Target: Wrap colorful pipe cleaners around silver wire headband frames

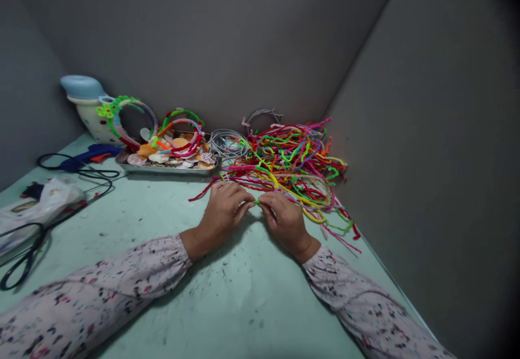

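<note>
Between my two hands is a short piece of green pipe cleaner (257,202), mostly covered by the fingertips. My left hand (222,210) pinches its left end, thumb and fingers pressed together. From the other side, my right hand (284,221) pinches it with thumb and forefinger. Both hands are just above the table, close to a tangled heap of coloured pipe cleaners (292,150) behind them. Some strands of the heap reach out to the hands.
A metal tray (170,170) of seashells with pipe-cleaner-wrapped rings (152,118) stands at the back. Coiled grey wire (227,143) lies beside it. At left are a blue tool (87,156), black cable (60,218), plastic bag (52,199) and white container (91,112). Grey walls enclose the table.
</note>
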### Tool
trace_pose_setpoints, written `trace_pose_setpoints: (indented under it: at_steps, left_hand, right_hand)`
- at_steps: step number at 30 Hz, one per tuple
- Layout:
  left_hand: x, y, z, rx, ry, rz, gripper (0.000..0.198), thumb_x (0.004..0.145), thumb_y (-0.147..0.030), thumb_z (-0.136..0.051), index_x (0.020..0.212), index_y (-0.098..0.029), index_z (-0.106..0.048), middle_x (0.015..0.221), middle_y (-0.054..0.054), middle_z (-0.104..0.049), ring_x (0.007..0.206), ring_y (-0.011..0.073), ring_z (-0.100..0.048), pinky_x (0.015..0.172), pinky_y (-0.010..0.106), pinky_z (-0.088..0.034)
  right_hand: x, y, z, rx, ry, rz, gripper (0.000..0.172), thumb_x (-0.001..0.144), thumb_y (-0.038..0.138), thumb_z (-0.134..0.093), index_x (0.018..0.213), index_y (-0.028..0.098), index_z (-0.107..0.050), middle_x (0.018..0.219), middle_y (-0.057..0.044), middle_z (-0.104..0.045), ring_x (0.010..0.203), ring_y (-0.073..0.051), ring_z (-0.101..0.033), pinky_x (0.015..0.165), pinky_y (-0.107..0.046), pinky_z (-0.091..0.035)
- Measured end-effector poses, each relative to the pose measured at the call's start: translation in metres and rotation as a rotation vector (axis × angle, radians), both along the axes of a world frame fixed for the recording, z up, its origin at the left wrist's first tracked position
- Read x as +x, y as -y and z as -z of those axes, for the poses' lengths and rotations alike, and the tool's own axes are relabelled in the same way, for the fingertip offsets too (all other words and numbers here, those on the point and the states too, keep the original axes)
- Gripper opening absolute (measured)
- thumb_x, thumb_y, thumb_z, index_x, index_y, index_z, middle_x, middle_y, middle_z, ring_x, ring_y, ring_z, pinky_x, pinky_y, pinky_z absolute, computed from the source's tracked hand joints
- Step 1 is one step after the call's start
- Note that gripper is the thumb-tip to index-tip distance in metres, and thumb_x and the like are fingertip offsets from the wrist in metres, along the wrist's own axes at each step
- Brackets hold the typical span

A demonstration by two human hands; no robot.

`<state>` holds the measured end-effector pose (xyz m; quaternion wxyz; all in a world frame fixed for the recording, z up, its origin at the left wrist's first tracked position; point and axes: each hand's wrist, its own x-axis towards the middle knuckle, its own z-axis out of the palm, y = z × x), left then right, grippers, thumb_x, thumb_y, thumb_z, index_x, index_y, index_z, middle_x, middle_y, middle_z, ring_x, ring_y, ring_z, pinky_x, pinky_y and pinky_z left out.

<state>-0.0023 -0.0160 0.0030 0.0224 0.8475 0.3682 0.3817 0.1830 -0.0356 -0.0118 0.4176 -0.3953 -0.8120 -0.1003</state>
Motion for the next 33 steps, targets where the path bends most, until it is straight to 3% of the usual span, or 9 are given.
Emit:
trace_pose_setpoints:
  at_steps: [27,33]
  left_hand:
    - [0.0000,-0.0006,-0.0025,0.038,-0.118,0.005,0.016,0.091,-0.024,-0.047,0.086,-0.019,-0.060,0.084,0.003,-0.064,0.082,0.0190,-0.053,0.085,0.040,-0.031]
    - [0.0000,0.0064,-0.0064,0.110,0.098,-0.047,0.020,0.086,-0.025,-0.056,0.105,-0.022,-0.059,0.111,0.008,-0.059,0.105,0.0234,-0.051,0.089,0.041,-0.034]
  right_hand:
    - [0.0007,-0.0009,0.0019,-0.005,0.012,-0.017,0.015,0.089,0.015,-0.051,0.101,0.019,-0.060,0.095,-0.008,-0.068,0.090,-0.018,-0.064,0.078,-0.031,-0.053]
    - [0.0015,-0.0024,0.0007,-0.017,-0.115,0.027,0.014,0.088,0.016,-0.052,0.100,0.020,-0.060,0.094,-0.007,-0.067,0.091,-0.018,-0.062,0.081,-0.033,-0.052]
